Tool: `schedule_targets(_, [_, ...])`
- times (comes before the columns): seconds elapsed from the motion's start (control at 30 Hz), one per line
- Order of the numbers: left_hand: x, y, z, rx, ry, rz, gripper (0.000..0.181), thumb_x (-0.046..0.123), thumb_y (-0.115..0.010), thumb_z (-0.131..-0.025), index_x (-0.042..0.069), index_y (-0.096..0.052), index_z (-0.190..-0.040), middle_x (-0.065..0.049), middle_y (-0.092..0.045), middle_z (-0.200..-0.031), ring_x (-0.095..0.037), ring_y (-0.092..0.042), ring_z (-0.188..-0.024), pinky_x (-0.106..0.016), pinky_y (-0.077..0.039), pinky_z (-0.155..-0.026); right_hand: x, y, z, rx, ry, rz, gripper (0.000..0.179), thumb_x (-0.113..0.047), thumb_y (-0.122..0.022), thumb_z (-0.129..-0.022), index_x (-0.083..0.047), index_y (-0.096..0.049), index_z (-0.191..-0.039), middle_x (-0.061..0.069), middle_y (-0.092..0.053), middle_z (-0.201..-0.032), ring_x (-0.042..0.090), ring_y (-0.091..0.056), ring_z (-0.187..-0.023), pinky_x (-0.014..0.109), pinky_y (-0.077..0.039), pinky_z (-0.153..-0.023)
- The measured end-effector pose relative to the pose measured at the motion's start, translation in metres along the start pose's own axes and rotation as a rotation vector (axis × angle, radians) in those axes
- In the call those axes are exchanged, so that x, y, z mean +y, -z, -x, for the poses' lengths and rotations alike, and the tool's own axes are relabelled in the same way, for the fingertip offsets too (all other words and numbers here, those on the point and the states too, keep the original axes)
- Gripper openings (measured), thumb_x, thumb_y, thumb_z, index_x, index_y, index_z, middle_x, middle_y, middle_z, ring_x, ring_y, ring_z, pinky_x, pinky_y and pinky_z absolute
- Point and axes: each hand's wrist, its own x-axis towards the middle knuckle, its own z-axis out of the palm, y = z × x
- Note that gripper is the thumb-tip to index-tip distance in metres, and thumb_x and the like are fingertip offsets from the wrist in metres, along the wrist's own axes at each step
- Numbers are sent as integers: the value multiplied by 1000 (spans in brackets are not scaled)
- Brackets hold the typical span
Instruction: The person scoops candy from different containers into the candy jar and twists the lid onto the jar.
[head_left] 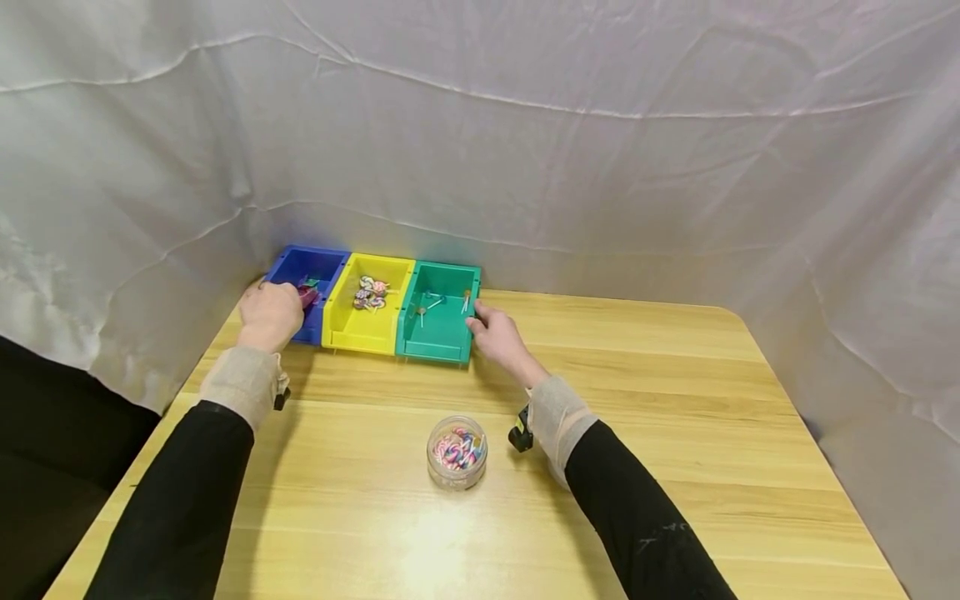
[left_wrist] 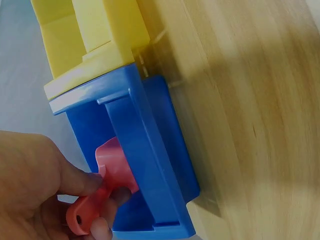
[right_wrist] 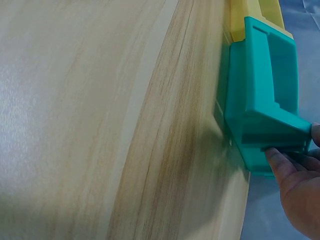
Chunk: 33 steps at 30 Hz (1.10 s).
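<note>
My left hand (head_left: pixel 272 317) pinches the handle of a small pink scoop (left_wrist: pixel 116 165) between thumb and fingers. The scoop's head reaches into the blue bin (left_wrist: pixel 150 150), behind its low front wall. My right hand (head_left: pixel 501 337) grips the right side of the green bin (head_left: pixel 438 333), thumb at the rim and fingertips under the ledge of the side wall. A few small lollipops (head_left: pixel 432 304) lie in the green bin. The yellow bin (head_left: pixel 360 337) stands between the other two, with several swirl lollipops (head_left: pixel 371 293) in it.
A round clear jar (head_left: pixel 456 481) of colourful mini lollipops (head_left: pixel 459 450) stands nearer me on the wooden table (head_left: pixel 675 417). Pale curtains (head_left: pixel 555 167) hang behind the bins and along both sides.
</note>
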Motion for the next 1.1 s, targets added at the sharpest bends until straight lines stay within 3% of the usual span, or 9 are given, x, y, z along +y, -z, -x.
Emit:
schedule_targets(0.3, [2,-4,-8,-17,34,23,32,7,-42,-100,-15,-63,-109,-41,-61,-115,-52,-59,-109,-59,-49,-91,1,-2,0,10,7,14,53,-18,-50,-111,0,-34,-159,15,-37,-164,14,-48,-74,24,-39,-57])
schedule_targets(0.57, [4,-5,-16,-5,10,9,31,6,-44,-100,-17,-60,-111,-42,-59,-115,-53,-57,-109,-60,-47,-94,2,-1,-1,17,2,17,53,-20,-50,-111,-2,-34,-159,14,-38,-163,18,-45,-68,24,-39,-55])
schedule_targets(0.73, [6,-8,-21,-33,41,71,34,7,-43,-100,-19,-58,-118,-45,-52,-123,-59,-50,-117,-65,-48,-96,2,0,-1,18,8,13,53,-18,-51,-111,-1,-35,-159,17,-38,-163,24,-61,-115,29,-47,-72])
schedule_targets(0.8, [6,-11,-23,-42,61,106,36,7,-43,-101,-20,-57,-119,-45,-50,-125,-60,-48,-119,-68,-47,-97,1,-1,-1,14,11,9,53,-18,-51,-111,-1,-35,-159,17,-38,-163,23,-54,-135,32,-49,-82])
schedule_targets(0.87, [6,-14,-25,-43,74,128,37,7,-43,-101,-21,-56,-121,-44,-49,-125,-61,-48,-119,-67,-46,-100,1,-1,-1,9,10,8,53,-18,-51,-111,-1,-34,-159,16,-38,-163,23,-47,-143,32,-48,-89])
schedule_targets(0.93, [6,-16,-27,-38,80,143,37,7,-42,-101,-22,-55,-121,-44,-49,-124,-60,-48,-118,-67,-45,-101,2,-2,-1,9,7,8,53,-17,-51,-111,-1,-35,-159,15,-38,-163,20,-50,-139,31,-49,-86])
schedule_targets(1.0, [6,-17,-29,-31,77,149,37,7,-42,-101,-22,-55,-121,-44,-50,-123,-60,-49,-118,-67,-45,-101,3,-2,-1,9,7,3,53,-17,-50,-111,-2,-34,-159,15,-38,-163,21,-60,-119,28,-48,-77])
schedule_targets(1.07, [5,-16,-30,-18,65,157,36,7,-44,-100,-20,-57,-119,-43,-51,-122,-59,-49,-117,-67,-45,-100,3,-2,-1,11,8,-7,53,-17,-50,-111,-1,-34,-159,16,-38,-163,24,-58,-93,27,-45,-67])
schedule_targets(1.1, [5,-15,-31,-8,57,162,35,7,-45,-99,-19,-58,-118,-42,-52,-121,-59,-50,-117,-67,-45,-99,3,-1,-1,14,9,-10,53,-17,-50,-111,-1,-34,-159,17,-38,-163,23,-55,-90,27,-43,-64])
